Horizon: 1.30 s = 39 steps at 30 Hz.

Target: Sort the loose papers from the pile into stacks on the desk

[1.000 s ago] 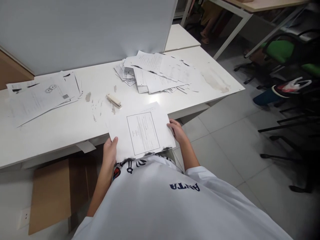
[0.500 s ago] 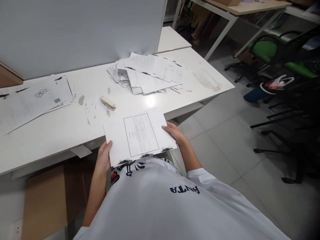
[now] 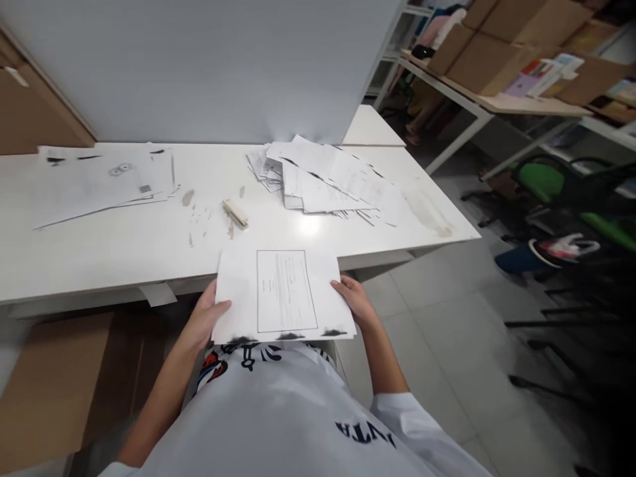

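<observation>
Between my two hands I hold a small stack of printed paper sheets (image 3: 238,278), level in front of my shirt at the table's front edge. The top sheet carries a framed block of text and black smudges along its near edge. My left hand (image 3: 206,317) pinches the left side with the thumb on top. On the right side my right hand (image 3: 354,298) grips likewise, its fingers hidden underneath. Beyond the sheets a cream stapler (image 3: 235,214) lies on the white table (image 3: 199,258).
A messy paper pile (image 3: 328,179) lies at the back right, and more sheets (image 3: 99,182) at the left. A grey panel (image 3: 228,73) borders the table behind. Cardboard boxes (image 3: 59,384) stand below left. Chairs and a blue bin (image 3: 517,258) are at the right.
My view has shifted, so the table and papers appear lower and turned. The stack is still in both hands and now sits straighter to my body.
</observation>
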Tool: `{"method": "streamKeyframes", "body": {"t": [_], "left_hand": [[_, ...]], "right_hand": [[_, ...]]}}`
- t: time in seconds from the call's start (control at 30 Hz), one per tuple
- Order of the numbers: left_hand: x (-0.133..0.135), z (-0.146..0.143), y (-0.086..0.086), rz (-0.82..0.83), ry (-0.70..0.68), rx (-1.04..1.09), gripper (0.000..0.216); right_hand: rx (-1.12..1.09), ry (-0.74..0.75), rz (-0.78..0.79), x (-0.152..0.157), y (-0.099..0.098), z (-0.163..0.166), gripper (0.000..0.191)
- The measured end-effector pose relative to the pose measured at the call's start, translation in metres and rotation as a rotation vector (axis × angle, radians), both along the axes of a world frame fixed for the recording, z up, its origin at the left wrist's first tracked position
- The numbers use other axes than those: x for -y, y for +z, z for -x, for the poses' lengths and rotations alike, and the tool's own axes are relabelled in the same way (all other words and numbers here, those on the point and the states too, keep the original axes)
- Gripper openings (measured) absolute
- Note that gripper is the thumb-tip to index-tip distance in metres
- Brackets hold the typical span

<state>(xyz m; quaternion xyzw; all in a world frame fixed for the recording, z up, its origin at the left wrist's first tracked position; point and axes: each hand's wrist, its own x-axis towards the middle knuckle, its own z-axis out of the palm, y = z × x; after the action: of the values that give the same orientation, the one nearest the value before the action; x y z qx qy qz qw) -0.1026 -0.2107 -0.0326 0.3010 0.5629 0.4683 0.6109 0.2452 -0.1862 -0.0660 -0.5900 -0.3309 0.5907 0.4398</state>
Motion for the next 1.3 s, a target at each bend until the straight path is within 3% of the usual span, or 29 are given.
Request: {"method": "streamKeyframes", "body": {"t": [0.43, 0.6, 0.7, 0.87, 1.17, 1.23, 1.3], "left_hand": [[0.006, -0.010, 0.003, 0.065, 0.039, 0.016, 0.063], [0.010, -0.017, 0.003, 0.049, 0.039, 0.036, 0.059], [0.011, -0.021, 0.002, 0.036, -0.012, 0.064, 0.060], [-0.001, -0.031, -0.002, -0.021, -0.063, 0.058, 0.054], [-0.030, -0.045, -0.009, -0.061, 0.047, 0.037, 0.046], [-0.028, -0.044, -0.007, -0.097, 0.051, -0.113, 0.040], [-0.025, -0.039, -0.002, -0.146, 0.062, -0.425, 0.033]], "right_hand": [[0.077, -0.111, 0.069, 0.008, -0.011, -0.005, 0.042], [0.041, 0.058, 0.053, 0.015, -0.004, -0.008, 0.045], [0.074, 0.073, 0.006, 0.011, 0.000, -0.018, 0.048], [0.177, 0.059, -0.055, -0.014, 0.011, -0.037, 0.054], [0.254, 0.151, -0.136, -0.084, 0.034, -0.030, 0.048], [0.257, 0.181, -0.161, -0.100, 0.036, -0.028, 0.047], [0.252, 0.234, -0.175, -0.118, 0.037, -0.027, 0.047]]}}
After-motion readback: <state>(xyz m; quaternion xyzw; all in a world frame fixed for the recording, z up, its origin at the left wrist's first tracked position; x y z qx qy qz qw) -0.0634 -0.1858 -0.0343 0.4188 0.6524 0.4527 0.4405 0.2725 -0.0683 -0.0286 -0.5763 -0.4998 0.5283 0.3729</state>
